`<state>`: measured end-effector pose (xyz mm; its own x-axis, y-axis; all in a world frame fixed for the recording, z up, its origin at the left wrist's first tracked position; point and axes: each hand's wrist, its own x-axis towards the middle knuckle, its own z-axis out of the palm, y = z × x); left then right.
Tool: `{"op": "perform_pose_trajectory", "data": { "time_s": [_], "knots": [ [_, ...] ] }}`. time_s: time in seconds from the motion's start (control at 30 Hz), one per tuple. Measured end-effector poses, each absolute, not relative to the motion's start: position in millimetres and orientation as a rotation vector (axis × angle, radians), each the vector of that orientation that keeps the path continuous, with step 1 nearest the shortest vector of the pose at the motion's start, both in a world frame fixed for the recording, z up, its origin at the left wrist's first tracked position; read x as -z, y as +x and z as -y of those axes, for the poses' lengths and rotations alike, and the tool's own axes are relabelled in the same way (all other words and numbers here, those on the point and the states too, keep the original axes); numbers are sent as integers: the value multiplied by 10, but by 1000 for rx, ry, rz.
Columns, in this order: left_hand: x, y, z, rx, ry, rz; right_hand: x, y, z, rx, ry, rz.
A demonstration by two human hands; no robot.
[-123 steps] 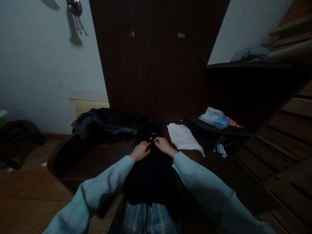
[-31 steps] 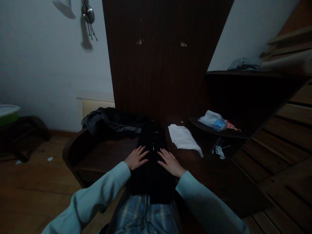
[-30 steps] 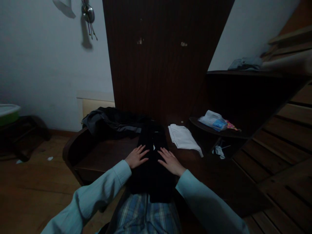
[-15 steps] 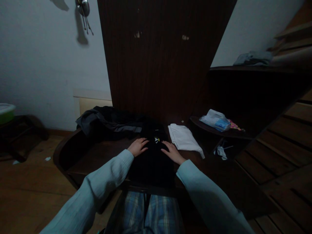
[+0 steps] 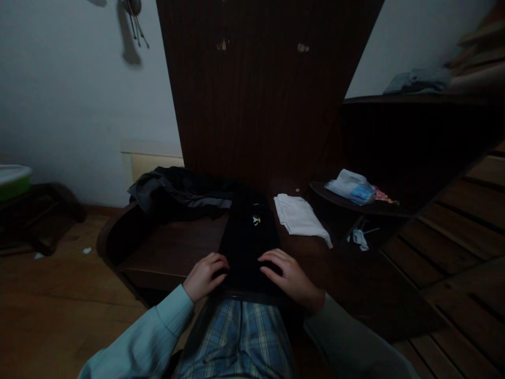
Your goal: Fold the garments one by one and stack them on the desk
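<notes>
A black folded garment (image 5: 248,247) with a small white and yellow emblem lies lengthwise on the dark wooden bench (image 5: 169,247). My left hand (image 5: 207,273) is at the garment's near left edge, fingers bent, with a gap between thumb and fingers. At its near right edge, my right hand (image 5: 290,276) rests in the same way, thumb apart from the fingers. Neither hand shows cloth clearly gripped. To the right of the garment lies a folded white cloth (image 5: 302,216).
Dark and grey clothing (image 5: 181,192) is heaped at the bench's back left. A plastic packet (image 5: 351,187) sits on a small curved shelf (image 5: 323,193) at right. A green basin (image 5: 16,181) stands on a stool (image 5: 43,210) at far left. A dark panel (image 5: 256,105) rises behind.
Both hands have slid from beside the emblem toward me, to the garment's near end, and their fingers are more bent. The view has shifted slightly.
</notes>
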<state>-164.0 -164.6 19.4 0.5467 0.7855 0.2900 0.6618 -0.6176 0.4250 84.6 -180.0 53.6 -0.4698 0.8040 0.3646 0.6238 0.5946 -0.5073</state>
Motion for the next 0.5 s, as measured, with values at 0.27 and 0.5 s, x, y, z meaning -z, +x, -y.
{"op": "perform_pose_trajectory", "data": {
  "time_s": [0.27,0.5],
  "knots": [
    [-164,-1626,1654,-819,2443,-1263,-548,299,1737,-42,-1319,2616],
    [-126,-1586,1692,-869,2381,-1411,-603,190,1713,102,-1385,2625]
  ]
}}
